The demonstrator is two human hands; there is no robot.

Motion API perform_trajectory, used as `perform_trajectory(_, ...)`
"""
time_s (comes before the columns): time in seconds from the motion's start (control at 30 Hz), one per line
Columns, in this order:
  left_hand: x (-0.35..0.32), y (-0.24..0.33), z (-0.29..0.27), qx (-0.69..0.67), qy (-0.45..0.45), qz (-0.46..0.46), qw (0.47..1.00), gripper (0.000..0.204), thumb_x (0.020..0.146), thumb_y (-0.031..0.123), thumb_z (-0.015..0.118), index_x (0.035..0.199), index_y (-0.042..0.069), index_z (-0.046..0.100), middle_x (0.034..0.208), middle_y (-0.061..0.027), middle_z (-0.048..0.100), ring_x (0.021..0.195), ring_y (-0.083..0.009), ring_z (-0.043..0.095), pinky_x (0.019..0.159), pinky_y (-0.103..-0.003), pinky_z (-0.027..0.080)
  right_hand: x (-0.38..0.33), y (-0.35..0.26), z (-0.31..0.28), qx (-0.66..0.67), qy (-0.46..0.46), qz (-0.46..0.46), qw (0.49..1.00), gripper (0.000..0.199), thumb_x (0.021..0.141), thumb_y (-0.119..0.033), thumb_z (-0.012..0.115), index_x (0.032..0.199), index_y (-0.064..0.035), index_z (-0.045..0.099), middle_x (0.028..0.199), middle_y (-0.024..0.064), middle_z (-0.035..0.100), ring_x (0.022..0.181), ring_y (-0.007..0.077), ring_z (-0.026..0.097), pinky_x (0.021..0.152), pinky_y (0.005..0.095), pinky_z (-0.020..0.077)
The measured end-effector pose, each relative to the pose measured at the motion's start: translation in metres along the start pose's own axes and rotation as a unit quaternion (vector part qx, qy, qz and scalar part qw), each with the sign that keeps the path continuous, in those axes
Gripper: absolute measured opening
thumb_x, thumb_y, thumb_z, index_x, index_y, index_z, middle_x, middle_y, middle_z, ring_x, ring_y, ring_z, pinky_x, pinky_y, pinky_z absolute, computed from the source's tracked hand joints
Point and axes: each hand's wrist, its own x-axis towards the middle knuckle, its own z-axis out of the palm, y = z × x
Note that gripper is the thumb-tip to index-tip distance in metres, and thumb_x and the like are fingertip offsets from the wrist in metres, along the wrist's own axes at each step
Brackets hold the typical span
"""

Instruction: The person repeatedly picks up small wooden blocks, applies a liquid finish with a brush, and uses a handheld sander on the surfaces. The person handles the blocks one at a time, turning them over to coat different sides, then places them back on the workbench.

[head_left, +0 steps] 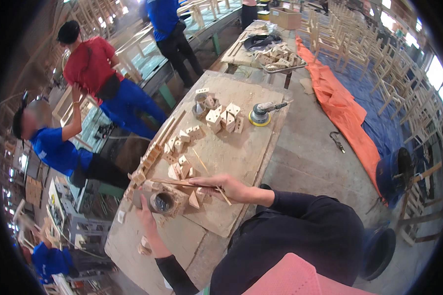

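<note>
The right hand is closed round a few thin wooden strips, which reach out over the near-left part of the tabletop toward its left edge. The left hand is curled by that edge, thumb raised, beside a round, dark-mouthed container; whether it grips the flat greyish piece at its fingertips, I cannot quite tell. A triangular block lies just beyond the container, close to the right hand. Drilled wooden blocks crowd the way along the left edge, with a larger cluster toward the far end. A sander stands near the far right corner.
</note>
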Motion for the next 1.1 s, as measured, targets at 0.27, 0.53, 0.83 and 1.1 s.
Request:
perform_trajectory(0.27,0.010,0.055,0.017,-0.130,0.056,0.102,0.985,0.060,0.101,0.049,0.031,0.120,-0.002,0.056,0.112,-0.0093,0.063,0.112,-0.0198,0.054,0.101,-0.030,0.037,0.031,-0.069,-0.022,-0.236,-0.106,-0.075,0.963,0.034,0.085,-0.002,0.063,0.117,-0.0102,0.066,0.112,0.0110,0.067,0.093,0.0255,0.069,0.073,0.0320,0.0548)
perform_trajectory(0.53,-0.002,0.116,0.016,-0.200,0.075,0.237,0.948,0.055,0.099,0.048,0.039,0.102,-0.005,0.057,0.087,-0.0141,0.066,0.084,-0.0233,0.066,0.076,-0.035,0.055,0.077,-0.095,0.003,-0.422,-0.188,-0.246,0.852,0.040,0.082,-0.005,0.062,0.121,-0.0138,0.063,0.121,0.0040,0.064,0.079,0.0210,0.066,0.067,0.0290,0.0539)
perform_trajectory(0.83,-0.008,0.156,0.016,-0.109,0.175,0.351,0.913,0.054,0.101,0.041,0.038,0.092,-0.007,0.060,0.078,-0.0126,0.066,0.073,-0.0189,0.066,0.069,-0.029,0.054,0.093,-0.099,0.031,-0.498,-0.176,-0.310,0.791,0.052,0.076,-0.005,0.059,0.128,-0.0114,0.057,0.120,0.0054,0.064,0.071,0.0192,0.063,0.058,0.0290,0.0533)
perform_trajectory(1.1,-0.011,0.170,0.014,-0.092,0.191,0.387,0.897,0.060,0.099,0.047,0.041,0.096,-0.012,0.056,0.082,-0.0186,0.064,0.075,-0.0287,0.066,0.073,-0.039,0.056,0.102,-0.110,0.028,-0.421,-0.270,-0.253,0.828,0.038,0.081,-0.007,0.059,0.118,-0.0071,0.060,0.091,0.0121,0.069,0.057,0.0286,0.060,0.055,0.0363,0.0492)
